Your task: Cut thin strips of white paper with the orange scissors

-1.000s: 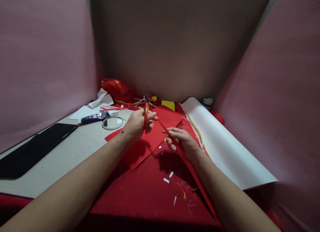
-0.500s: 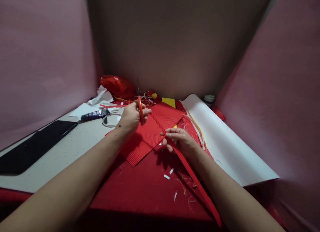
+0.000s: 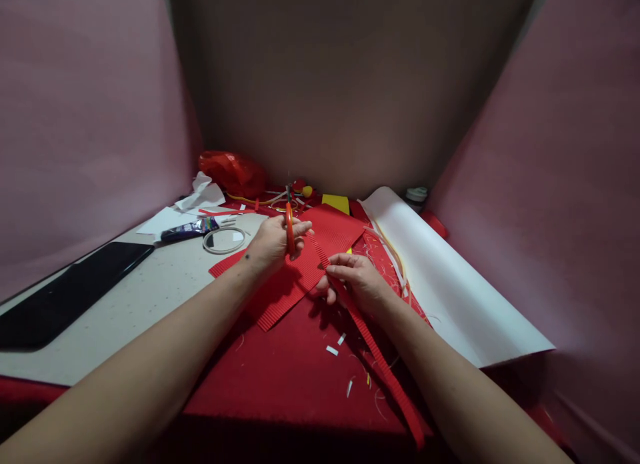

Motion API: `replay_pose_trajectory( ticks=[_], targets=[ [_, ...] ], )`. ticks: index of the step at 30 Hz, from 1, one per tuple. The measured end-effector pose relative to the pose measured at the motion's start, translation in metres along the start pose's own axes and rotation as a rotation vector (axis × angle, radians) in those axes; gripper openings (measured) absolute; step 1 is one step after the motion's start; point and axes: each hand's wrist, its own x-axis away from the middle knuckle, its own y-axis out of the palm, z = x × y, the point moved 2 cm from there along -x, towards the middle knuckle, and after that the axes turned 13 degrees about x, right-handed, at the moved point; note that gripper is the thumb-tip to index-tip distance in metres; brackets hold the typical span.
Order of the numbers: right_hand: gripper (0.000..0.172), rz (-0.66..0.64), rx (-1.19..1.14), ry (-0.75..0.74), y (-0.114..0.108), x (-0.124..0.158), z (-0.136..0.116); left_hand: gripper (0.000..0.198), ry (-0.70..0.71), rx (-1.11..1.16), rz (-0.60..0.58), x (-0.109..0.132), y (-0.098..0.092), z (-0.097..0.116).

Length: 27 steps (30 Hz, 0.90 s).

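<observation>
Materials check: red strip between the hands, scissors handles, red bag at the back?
Red strip: likely corrugated paper or card, matte; fine ridges run across it. Could be thin foam.
Scissors handles: probably moulded plastic, smooth; uniform orange.
Red bag: looks like thin plastic film, glossy; crumpled, with bright highlights.

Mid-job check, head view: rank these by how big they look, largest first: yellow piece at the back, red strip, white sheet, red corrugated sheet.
1. White sheet
2. Red corrugated sheet, partly hidden
3. Red strip, long but narrow
4. Yellow piece, only partly visible
</observation>
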Motion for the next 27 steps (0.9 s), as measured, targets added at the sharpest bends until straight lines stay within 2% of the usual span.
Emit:
replay_pose_trajectory(
  ticks=[4, 12, 18, 22, 27],
  targets=[
    [0.019, -0.021, 0.005, 0.014, -0.001, 0.0, -0.001, 0.041, -0.029, -0.022, 0.024, 0.005, 0.006, -0.004],
    [0.016, -0.107, 0.014, 0.045, 0.0, 0.001, 0.002, 0.034, 0.179, -0.165, 0.051, -0.005, -0.008, 0.006],
    [0.016, -0.149, 0.03, 0.089, 0.002, 0.003, 0.002, 0.034, 0.278, -0.192, 0.063, -0.008, -0.013, 0.012],
    [0.015, -0.114, 0.031, 0.1, 0.003, 0.002, 0.003, 0.033, 0.285, -0.173, 0.057, -0.009, -0.014, 0.013],
    [0.009, 0.016, 0.043, 0.032, 0.0, 0.0, 0.0, 0.026, 0.29, -0.22, 0.05, -0.005, -0.012, 0.017]
  ],
)
